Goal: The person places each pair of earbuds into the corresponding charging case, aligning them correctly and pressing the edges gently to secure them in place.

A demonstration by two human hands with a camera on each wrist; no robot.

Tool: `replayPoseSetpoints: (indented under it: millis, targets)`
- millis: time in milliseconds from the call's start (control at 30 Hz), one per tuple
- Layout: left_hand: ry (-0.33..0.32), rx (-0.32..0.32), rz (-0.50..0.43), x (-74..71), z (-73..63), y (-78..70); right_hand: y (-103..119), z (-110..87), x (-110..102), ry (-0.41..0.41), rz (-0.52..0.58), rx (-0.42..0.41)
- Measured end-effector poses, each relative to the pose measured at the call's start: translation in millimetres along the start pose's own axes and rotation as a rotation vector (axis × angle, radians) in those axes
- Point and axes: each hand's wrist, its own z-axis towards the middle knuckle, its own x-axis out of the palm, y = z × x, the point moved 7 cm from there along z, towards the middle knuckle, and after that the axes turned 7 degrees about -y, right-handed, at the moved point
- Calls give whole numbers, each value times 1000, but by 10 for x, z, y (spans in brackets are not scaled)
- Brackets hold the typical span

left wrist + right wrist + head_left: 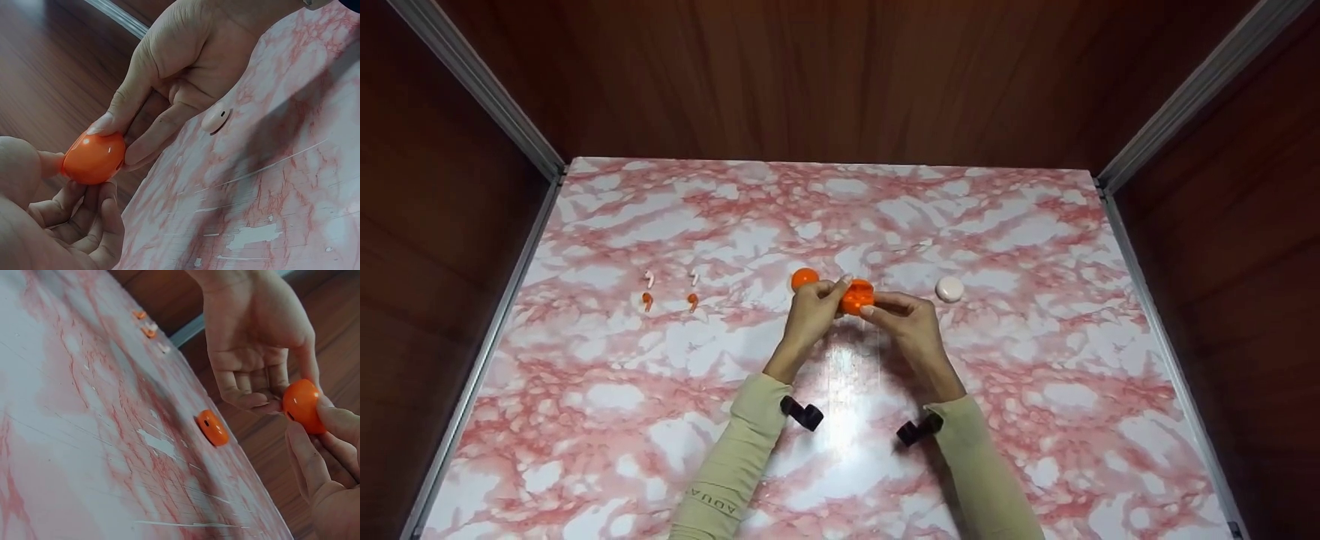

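Note:
Both hands hold one round orange earbud case (857,298) between them, raised over the table, its lid standing open in the head view. My left hand (812,309) pinches its left side with thumb and fingers. On the opposite side, my right hand (913,324) grips it between thumb and fingertips. The case's glossy outer shell (93,159) faces the left wrist camera. Just beyond the left hand lies a second orange case (805,279), closed, with a small dark slot on its side in the right wrist view. A whitish closed case (949,289) lies right of the right hand.
Left on the table are two white earbuds (649,279) with two orange earbuds (647,301) in front of them. The pink-and-white marbled tabletop (660,390) is bounded by dark wooden panels (840,82) with metal edge strips (487,97).

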Motion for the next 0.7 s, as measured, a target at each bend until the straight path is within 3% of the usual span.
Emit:
replayPoseSetpoints:
  millis: [433,700]
  targets:
    - [18,25,10,-12,9,23,-46,-7,14,-13,41,35]
    - [22,49,-29,-132,61,-18,-26,3,-14,-32,42,41]
